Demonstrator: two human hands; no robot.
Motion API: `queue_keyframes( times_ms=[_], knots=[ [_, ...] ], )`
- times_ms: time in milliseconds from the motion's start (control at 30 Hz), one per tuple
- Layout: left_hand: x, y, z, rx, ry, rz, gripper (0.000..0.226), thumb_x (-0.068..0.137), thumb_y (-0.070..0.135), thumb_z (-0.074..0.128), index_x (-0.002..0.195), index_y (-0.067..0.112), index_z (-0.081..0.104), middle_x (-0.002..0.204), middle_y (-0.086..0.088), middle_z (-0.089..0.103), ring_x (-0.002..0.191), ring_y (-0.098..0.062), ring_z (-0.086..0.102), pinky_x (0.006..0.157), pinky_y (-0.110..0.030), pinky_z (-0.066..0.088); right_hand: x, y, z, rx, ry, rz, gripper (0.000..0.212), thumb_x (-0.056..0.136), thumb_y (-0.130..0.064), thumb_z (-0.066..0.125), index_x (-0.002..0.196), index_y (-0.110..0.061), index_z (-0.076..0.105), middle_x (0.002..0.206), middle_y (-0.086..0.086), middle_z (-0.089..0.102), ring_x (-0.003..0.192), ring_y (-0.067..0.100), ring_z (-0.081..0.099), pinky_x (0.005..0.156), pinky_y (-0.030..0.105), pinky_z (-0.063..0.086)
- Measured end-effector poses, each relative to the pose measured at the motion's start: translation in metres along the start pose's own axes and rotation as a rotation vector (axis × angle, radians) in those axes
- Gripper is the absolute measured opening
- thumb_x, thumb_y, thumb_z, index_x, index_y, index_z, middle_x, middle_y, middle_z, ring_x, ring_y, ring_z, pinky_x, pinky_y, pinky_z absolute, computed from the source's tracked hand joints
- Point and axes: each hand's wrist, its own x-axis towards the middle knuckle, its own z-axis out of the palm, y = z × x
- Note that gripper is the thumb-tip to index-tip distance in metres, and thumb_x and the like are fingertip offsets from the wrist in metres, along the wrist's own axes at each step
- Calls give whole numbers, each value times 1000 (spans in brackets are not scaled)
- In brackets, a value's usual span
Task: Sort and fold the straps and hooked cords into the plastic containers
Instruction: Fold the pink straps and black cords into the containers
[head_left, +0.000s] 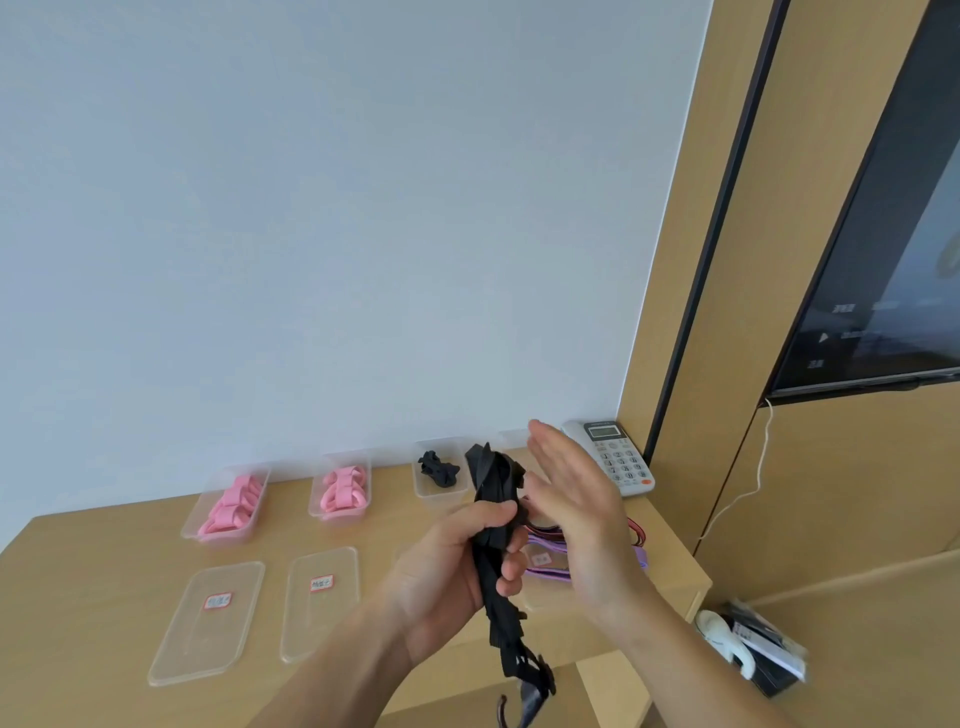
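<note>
My left hand grips a folded bundle of black straps upright above the desk, its loose ends and a hook dangling below. My right hand is flat with straight fingers just right of the bundle, not clearly touching it. Two clear containers at the back hold folded pink straps. A third container holds a black strap bundle. Purple straps and a red cord lie on the desk behind my right hand.
Two clear lids with red-edged labels lie on the wooden desk. A white telephone stands at the back right corner. A dark screen hangs on the wooden wall panel. A bag of items sits below right.
</note>
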Motion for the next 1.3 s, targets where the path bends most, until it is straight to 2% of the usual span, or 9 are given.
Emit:
queue_keyframes(
  times_ms=[133,333,500,633,767,867,1000,1133,1300],
  knots=[
    [-1,0,4,84,-6,29,19,82,15,66,94,6,54,74,-11,47,56,-20,42,52,-29,33,10,-13,-3,-65,-223,301,49,90,-44,70,114,-2,64,94,13,65,66,28,56,71,46,52],
    [-4,2,2,143,-12,-6,28,81,9,65,106,7,52,78,-12,46,57,-23,42,53,-31,34,9,-19,-6,133,-317,261,24,91,-2,67,114,4,64,115,26,68,86,36,67,56,33,55],
    [-6,3,2,151,15,6,35,82,15,65,113,0,58,81,-15,56,70,-30,58,67,-38,53,14,-19,1,43,-227,192,19,86,-1,72,104,-9,72,92,26,65,53,29,49,44,32,42],
    [-11,0,-1,193,3,-16,54,88,40,66,127,2,60,95,-18,65,93,-36,67,100,-54,50,16,-22,3,7,-119,117,28,85,-1,74,107,-17,72,94,23,73,68,34,62,60,37,48],
    [-11,-3,3,65,-5,-54,69,96,57,59,132,-2,58,96,-19,61,83,-33,62,84,-51,57,15,-23,10,-94,-18,38,39,85,3,74,114,-21,66,88,8,77,78,20,71,67,30,57],
    [-10,-6,6,-59,47,-69,68,97,58,49,125,-3,61,93,-19,61,83,-31,62,74,-45,57,16,-22,10,-178,59,-76,48,82,4,76,115,-29,63,91,3,78,82,20,73,75,38,60],
    [-6,-1,8,-221,35,-85,71,100,58,47,132,-3,64,105,-19,68,95,-35,67,83,-47,56,8,-12,12,-342,-2,-230,50,79,5,77,108,-33,64,94,-6,76,89,12,72,82,27,55],
    [-5,4,8,-323,31,-96,66,101,54,49,127,-3,69,107,-20,71,94,-34,72,79,-45,59,3,-2,8,-459,-21,-326,51,76,4,76,109,-33,65,100,-13,73,100,16,70,91,39,55],
    [-4,6,2,-372,58,-45,45,103,39,51,113,0,72,118,-21,70,109,-37,69,98,-48,51,-5,3,5,-574,-190,-393,57,74,7,63,120,-27,63,113,-7,69,100,18,67,79,45,57]
  ],
)
